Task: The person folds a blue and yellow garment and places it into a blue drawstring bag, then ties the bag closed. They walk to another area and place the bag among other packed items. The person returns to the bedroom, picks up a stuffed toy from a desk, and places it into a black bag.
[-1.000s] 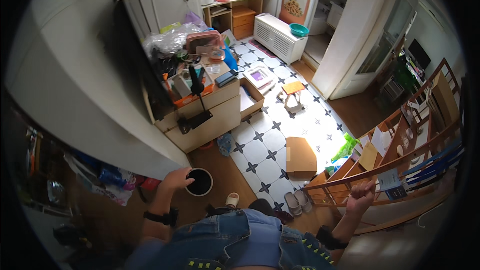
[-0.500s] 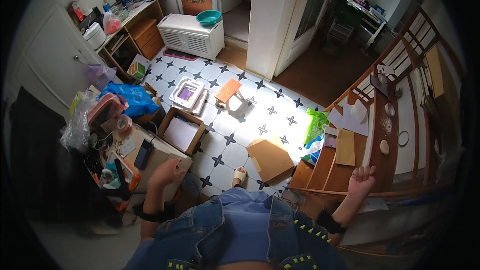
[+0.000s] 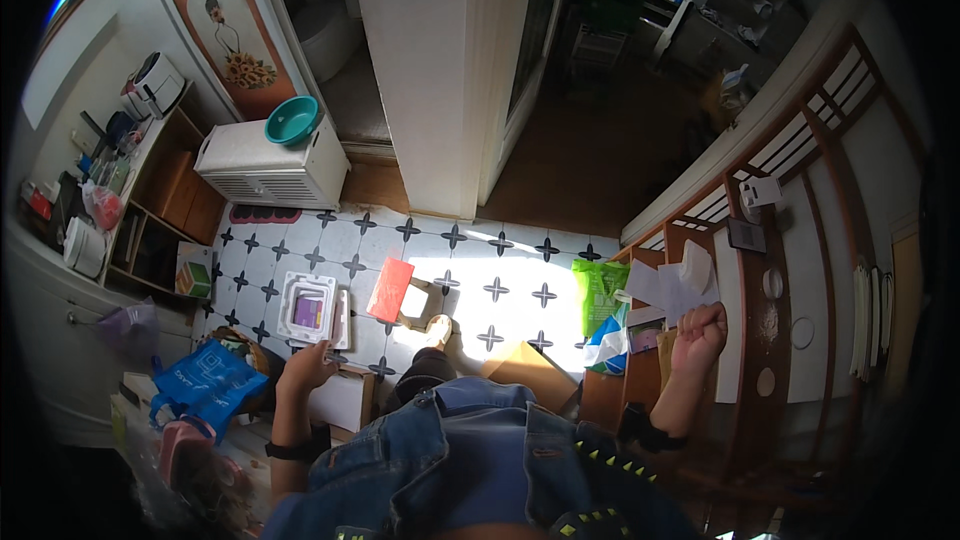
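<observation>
My left hand (image 3: 307, 368) hangs above an open cardboard box (image 3: 357, 399). Its fingers are loosely bent with a gap between them, and nothing shows in it. Just beyond are stacked white plastic trays (image 3: 290, 312) on the tiled floor. My right hand (image 3: 699, 336) is curled into a fist, with no object visible in it. It is held over the wooden bench (image 3: 652, 360), nearest to white sheets of paper (image 3: 684, 287) and a brown envelope partly hidden behind it.
A small orange-topped stool (image 3: 390, 287) stands ahead of my foot. Flattened cardboard (image 3: 535, 373) lies nearby, beside green and blue-white bags (image 3: 600, 290). At left are a blue bag (image 3: 212, 385) and clutter. A white cabinet (image 3: 265, 165) bears a teal basin (image 3: 292, 121).
I have stepped forward and my view has swung, so the stool and trays are nearer to me. The cluttered boxes at left have dropped back. Both hands remain raised at my sides.
</observation>
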A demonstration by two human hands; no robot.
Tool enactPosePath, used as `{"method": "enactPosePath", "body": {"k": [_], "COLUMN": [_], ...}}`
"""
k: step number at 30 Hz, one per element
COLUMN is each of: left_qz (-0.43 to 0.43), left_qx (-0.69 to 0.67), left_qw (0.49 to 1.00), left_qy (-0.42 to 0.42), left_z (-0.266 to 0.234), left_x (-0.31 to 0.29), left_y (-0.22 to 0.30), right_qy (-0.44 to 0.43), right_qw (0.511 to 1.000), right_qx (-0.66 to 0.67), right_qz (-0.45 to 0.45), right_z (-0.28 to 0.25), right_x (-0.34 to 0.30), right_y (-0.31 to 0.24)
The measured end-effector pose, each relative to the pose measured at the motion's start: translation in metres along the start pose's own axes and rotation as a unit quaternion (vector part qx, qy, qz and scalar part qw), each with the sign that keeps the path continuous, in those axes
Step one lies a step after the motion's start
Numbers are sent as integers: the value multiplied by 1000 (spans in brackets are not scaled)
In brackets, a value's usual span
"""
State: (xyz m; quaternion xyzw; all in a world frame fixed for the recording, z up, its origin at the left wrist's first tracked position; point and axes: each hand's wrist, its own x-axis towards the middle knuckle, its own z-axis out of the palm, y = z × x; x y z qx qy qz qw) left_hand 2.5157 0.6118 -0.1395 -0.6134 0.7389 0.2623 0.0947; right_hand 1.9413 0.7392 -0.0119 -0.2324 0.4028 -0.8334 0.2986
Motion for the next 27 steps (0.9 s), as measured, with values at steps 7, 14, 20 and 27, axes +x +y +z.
{"method": "enactPosePath", "body": {"k": [7, 14, 20, 27], "left_qz": [225, 364, 330, 334], "left_qx": [61, 127, 126, 74], "left_qw": [971, 918, 925, 930], "left_qy": [-44, -90, -141, -137], "left_z": [-129, -180, -210, -246], "left_x": [236, 417, 524, 638], "left_y": [119, 292, 422, 567], "right_qy": [55, 178, 148, 42], "right_qw": [995, 961, 974, 965], "right_qx": [-54, -177, -149, -243], "right_qz": [-57, -115, -88, -90], "right_z": [38, -2, -24, 14], "right_x": [99, 184, 371, 618], "right_y": [16, 43, 58, 59]}}
